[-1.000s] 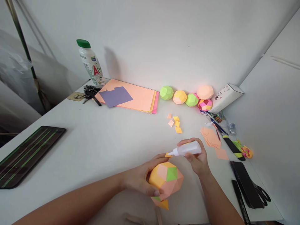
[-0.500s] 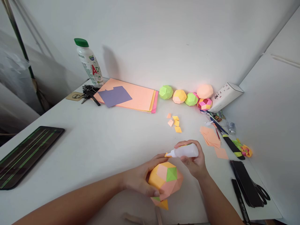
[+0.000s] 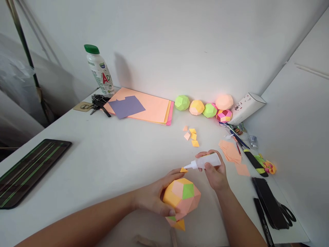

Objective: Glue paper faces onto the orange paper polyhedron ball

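Since the last frame, my right hand has drawn the white squeeze bottle slightly right, its nozzle now at the edge of the small orange paper piece. My left hand hasn't really moved.

Hands are apart. Left is clamped on the multicolored paper ball, thumb on the near side, with the orange piece at its fingertips. Ball is orange, peach and green, near the table's near edge, right of middle; can't tell if it touches the top. An orange point sticks out at its bottom. Right fingers and thumb wrap the bottle, held tilted, nozzle pointing left.

Just beyond my hands: loose orange and peach pieces. Along the far edge: finished-looking paper balls, a white box leaning beside them, and stacked paper sheets with a purple sheet on top. Far left corner: green-capped bottle, keys. Left edge: dark green-striped panel. Right side: peach paper cutouts, black-and-green cutter, black pouch, scissors, black pen.
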A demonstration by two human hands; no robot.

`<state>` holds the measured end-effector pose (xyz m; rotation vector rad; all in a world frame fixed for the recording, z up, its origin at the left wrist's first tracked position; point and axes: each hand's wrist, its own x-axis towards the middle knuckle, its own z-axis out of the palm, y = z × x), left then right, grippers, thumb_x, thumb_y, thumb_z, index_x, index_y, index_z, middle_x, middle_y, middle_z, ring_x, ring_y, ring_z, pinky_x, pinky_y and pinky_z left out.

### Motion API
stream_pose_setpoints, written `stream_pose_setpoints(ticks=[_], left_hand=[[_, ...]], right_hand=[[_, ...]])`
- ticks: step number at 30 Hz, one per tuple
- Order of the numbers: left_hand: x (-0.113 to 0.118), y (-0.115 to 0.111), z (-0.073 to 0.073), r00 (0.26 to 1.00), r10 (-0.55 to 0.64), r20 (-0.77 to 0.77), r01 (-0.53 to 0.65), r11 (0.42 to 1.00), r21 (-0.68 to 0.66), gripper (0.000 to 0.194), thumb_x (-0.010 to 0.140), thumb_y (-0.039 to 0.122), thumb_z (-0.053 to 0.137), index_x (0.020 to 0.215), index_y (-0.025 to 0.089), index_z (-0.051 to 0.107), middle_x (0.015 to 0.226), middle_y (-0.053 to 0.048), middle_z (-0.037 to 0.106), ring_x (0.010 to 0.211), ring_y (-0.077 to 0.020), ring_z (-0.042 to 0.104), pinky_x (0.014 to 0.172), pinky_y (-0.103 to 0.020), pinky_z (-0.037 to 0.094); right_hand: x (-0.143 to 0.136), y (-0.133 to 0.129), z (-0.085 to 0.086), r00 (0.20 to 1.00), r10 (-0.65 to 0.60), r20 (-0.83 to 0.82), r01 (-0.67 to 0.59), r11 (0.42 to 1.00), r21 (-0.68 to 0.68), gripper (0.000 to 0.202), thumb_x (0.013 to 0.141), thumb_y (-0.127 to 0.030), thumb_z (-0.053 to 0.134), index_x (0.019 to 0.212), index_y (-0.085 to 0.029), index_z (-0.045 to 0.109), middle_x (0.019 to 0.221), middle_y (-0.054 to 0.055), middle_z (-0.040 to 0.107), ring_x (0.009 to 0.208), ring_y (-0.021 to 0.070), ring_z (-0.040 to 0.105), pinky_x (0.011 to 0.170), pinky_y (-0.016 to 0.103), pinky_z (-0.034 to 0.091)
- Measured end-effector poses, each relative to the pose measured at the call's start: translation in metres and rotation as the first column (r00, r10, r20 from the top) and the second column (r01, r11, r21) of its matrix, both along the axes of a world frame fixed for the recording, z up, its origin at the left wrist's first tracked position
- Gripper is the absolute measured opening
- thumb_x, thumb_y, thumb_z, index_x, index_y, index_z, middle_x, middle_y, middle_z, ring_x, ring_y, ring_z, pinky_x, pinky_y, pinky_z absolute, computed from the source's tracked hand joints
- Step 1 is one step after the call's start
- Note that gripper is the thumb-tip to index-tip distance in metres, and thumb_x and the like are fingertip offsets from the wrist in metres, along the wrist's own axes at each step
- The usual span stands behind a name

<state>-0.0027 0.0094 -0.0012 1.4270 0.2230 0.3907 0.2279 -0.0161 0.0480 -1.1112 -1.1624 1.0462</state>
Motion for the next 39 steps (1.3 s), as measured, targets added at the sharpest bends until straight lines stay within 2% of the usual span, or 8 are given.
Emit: stream_pose_setpoints(ticks=[7, 16, 22, 30, 33, 36, 39], left_hand=[[0.000, 0.000, 0.005, 0.999, 0.004, -0.038, -0.003, 1.000, 0.014, 0.102, 0.062, 0.058, 0.072, 0.145, 0.026, 0.023, 0.151, -0.008, 0.016, 0.137, -0.0418, 0.014, 0.109, -0.056, 0.022], [-0.002, -0.001, 0.000, 0.999, -0.004, 0.040, 0.007, 0.997, -0.083, 0.096, 0.063, 0.043, 0.075, 0.144, 0.031, 0.025, 0.153, -0.006, 0.011, 0.137, -0.0391, 0.020, 0.108, -0.055, 0.026], [-0.003, -0.001, -0.004, 1.000, 0.008, -0.012, -0.008, 1.000, -0.024, 0.099, 0.062, 0.047, 0.075, 0.145, 0.028, 0.024, 0.155, -0.005, 0.005, 0.141, -0.0400, 0.003, 0.112, -0.057, 0.013], [-0.003, -0.002, -0.006, 1.000, 0.022, -0.017, -0.022, 1.000, 0.003, 0.098, 0.063, 0.051, 0.074, 0.145, 0.030, 0.024, 0.155, -0.004, 0.005, 0.141, -0.0391, -0.004, 0.113, -0.056, 0.010], [-0.002, -0.003, -0.004, 1.000, 0.028, -0.004, -0.028, 0.999, -0.017, 0.098, 0.064, 0.051, 0.074, 0.145, 0.029, 0.023, 0.155, -0.005, 0.007, 0.142, -0.0386, 0.001, 0.113, -0.056, 0.012], [-0.002, -0.003, 0.000, 0.999, 0.054, -0.007, -0.054, 0.998, -0.029, 0.102, 0.063, 0.055, 0.073, 0.146, 0.027, 0.019, 0.155, -0.008, 0.005, 0.142, -0.0380, 0.002, 0.113, -0.056, 0.012], [-0.002, -0.002, 0.000, 0.991, 0.124, -0.039, -0.125, 0.992, -0.001, 0.106, 0.063, 0.060, 0.071, 0.147, 0.026, 0.017, 0.156, -0.008, -0.002, 0.142, -0.0378, -0.007, 0.112, -0.059, 0.007]], right_hand=[[-0.004, 0.000, 0.003, 0.998, 0.056, -0.007, -0.057, 0.997, -0.050, 0.028, 0.077, -0.038, 0.069, 0.092, -0.026, 0.049, 0.088, 0.005, 0.068, 0.067, 0.0184, 0.057, 0.053, 0.031, 0.045], [-0.001, 0.002, -0.003, 0.994, 0.049, -0.099, -0.049, 0.999, 0.001, 0.024, 0.078, -0.030, 0.069, 0.093, -0.027, 0.052, 0.093, 0.005, 0.069, 0.079, 0.0192, 0.060, 0.057, 0.030, 0.046], [-0.007, 0.002, -0.002, 0.981, 0.088, -0.171, -0.099, 0.993, -0.057, 0.024, 0.076, -0.030, 0.070, 0.091, -0.026, 0.052, 0.090, 0.004, 0.069, 0.071, 0.0183, 0.058, 0.055, 0.031, 0.044], [0.004, 0.009, -0.008, 0.958, 0.010, -0.285, -0.031, 0.997, -0.069, 0.023, 0.074, -0.027, 0.071, 0.090, -0.026, 0.055, 0.089, 0.002, 0.069, 0.060, 0.0140, 0.054, 0.054, 0.029, 0.043], [0.006, 0.010, -0.006, 0.944, 0.041, -0.328, -0.072, 0.994, -0.084, 0.023, 0.074, -0.030, 0.071, 0.091, -0.027, 0.055, 0.094, 0.002, 0.067, 0.062, 0.0146, 0.057, 0.056, 0.031, 0.047], [0.007, 0.010, -0.002, 0.952, 0.088, -0.294, -0.125, 0.986, -0.111, 0.026, 0.071, -0.030, 0.074, 0.088, -0.027, 0.054, 0.096, 0.002, 0.065, 0.066, 0.0169, 0.061, 0.063, 0.036, 0.049], [0.010, 0.010, -0.001, 0.972, 0.108, -0.208, -0.143, 0.977, -0.157, 0.028, 0.070, -0.028, 0.076, 0.082, -0.025, 0.051, 0.096, 0.001, 0.063, 0.067, 0.0176, 0.064, 0.070, 0.039, 0.050]])
